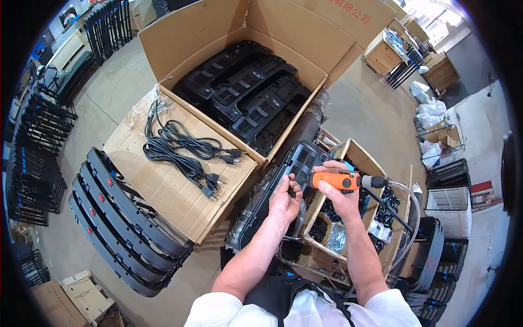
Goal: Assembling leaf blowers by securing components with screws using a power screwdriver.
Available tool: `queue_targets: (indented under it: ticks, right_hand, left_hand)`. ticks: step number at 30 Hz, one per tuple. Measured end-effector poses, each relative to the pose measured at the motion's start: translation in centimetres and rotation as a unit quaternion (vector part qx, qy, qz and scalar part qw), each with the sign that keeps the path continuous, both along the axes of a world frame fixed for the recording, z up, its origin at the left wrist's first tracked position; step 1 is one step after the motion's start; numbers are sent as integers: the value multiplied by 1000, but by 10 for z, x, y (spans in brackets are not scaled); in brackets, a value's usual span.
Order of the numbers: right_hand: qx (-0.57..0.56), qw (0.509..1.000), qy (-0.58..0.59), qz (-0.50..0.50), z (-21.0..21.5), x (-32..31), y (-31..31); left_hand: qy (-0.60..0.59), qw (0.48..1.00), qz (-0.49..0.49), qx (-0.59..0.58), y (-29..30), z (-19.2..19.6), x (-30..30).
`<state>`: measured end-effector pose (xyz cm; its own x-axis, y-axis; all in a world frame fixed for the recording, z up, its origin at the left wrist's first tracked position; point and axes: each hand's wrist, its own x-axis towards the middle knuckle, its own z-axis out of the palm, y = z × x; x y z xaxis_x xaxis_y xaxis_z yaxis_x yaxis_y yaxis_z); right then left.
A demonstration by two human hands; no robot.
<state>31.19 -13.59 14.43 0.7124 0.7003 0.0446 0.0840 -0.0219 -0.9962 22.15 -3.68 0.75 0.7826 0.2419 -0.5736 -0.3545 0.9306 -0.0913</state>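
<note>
My right hand [342,200] grips an orange air screwdriver [336,180] held level, its front end pointing left; a clear hose [415,215] leaves its back end. Just left of its tip is my left hand [284,203], palm up with the fingers curled round several small dark screws [294,188]. Both hands are over a long black plastic housing [263,197] with vent slots, lying at a slant on a worn padded support [235,229]. The tool's tip is partly hidden by my fingers.
A large open carton [196,32] of black housings [239,82] stands ahead. Coiled black power cords [171,150] lie on its cardboard flap [128,144]. Curved grey-black covers [125,212] are stacked at left. A wooden compartment box [310,231] of small parts sits at right.
</note>
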Motion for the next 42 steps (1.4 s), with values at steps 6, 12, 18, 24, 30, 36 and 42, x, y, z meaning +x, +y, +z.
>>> queue_targets:
  ticks: [6,12,18,24,30,36,42]
  right_hand:
    - [5,1000,-4,-11,1,-3,-3]
    - [-3,1000,-1,-5,-2,-2,-2]
    - [-6,1000,-20,-2,-3,-2,-2]
    - [-9,1000,-23,-19,-12,-1,11]
    - [-9,998,-47,-29,-30,13,25]
    - [-8,999,-48,-21,-40,16,37]
    - [-53,997,-63,2,-35,18,50]
  left_hand:
    - [-43,999,8,0,-2,-2,0]
    - [-66,998,0,3,0,-9,-3]
    - [-71,997,-13,9,-2,-4,-6]
    - [-42,998,-21,37,-7,9,-6]
    - [12,995,-87,51,-24,24,-16]
    - [2,983,-135,123,-41,-1,-35]
    - [13,979,-146,144,-50,-2,-44]
